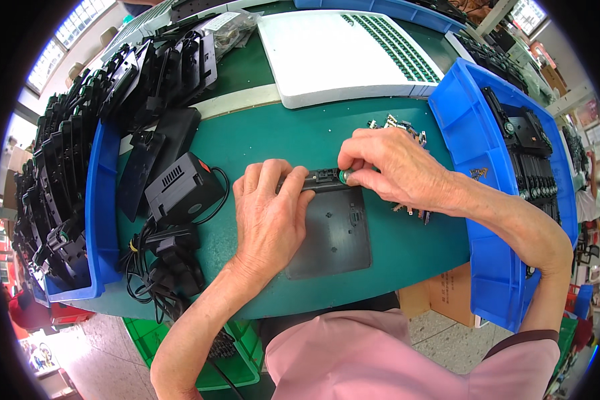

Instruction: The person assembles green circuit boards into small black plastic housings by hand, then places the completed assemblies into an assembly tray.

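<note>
On the green mat (293, 137) lies a black plastic housing (333, 233), a flat plate with a thicker bar along its far edge. My left hand (270, 213) is closed over the left end of that bar, pressing it with the fingertips. At the bar's right end, my right hand (403, 170) pinches a small round green piece (345, 176) between thumb and fingers. The piece touches the bar or sits just at it; the fingers partly cover it. Beside and partly beneath my right hand is a pile of small metal-and-white parts (407, 127).
Blue bins stand at both sides: the left bin (103, 207) piled with black housings, the right bin (457, 107) holding more. A white foam tray (327, 60) with rows of green pieces lies at the back. Left of my hand are a black box (183, 190) and bundled cables (147, 273).
</note>
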Demonstrator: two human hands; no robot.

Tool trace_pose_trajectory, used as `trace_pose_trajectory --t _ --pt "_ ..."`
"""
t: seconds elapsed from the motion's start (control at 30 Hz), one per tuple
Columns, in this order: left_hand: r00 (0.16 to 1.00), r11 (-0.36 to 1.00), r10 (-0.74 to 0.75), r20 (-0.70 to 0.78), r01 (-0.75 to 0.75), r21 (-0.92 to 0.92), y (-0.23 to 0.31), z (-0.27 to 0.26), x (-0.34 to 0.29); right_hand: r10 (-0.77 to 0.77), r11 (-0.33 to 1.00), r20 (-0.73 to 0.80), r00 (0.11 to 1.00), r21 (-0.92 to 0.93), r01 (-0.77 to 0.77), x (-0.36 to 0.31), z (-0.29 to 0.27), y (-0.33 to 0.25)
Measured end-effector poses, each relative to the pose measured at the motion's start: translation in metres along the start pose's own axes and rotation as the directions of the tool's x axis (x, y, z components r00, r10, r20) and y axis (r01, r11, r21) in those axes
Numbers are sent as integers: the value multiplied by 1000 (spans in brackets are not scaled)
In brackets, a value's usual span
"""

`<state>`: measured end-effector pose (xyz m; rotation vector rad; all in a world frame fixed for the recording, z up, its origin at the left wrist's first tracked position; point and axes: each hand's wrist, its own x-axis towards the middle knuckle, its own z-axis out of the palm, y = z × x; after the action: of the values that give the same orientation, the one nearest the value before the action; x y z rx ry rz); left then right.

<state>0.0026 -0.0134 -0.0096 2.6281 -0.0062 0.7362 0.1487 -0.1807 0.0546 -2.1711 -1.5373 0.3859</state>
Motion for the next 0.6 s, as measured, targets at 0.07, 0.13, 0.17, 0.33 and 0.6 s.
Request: trace_pose_trajectory --t 0.07,0.13,0.17,0.33,0.6 --pt "1000 1000 3 -1 -3 -2 0 0 0 42 999 -14 999 33 -41 2 2 4" --pt "1000 1000 5 -2 -5 3 1 1 0 86 994 -29 996 64 -84 1 2 6" --pt "1000 1000 5 -2 -5 3 0 1 0 88 993 -29 996 77 -86 1 3 6" --pt "1000 1000 2 2 -2 6 1 0 -2 12 999 -78 997 41 -8 -1 10 3" --pt "1000 1000 0 5 0 5 0 2 -1 21 1000 -144 989 -7 -22 -3 17 3"
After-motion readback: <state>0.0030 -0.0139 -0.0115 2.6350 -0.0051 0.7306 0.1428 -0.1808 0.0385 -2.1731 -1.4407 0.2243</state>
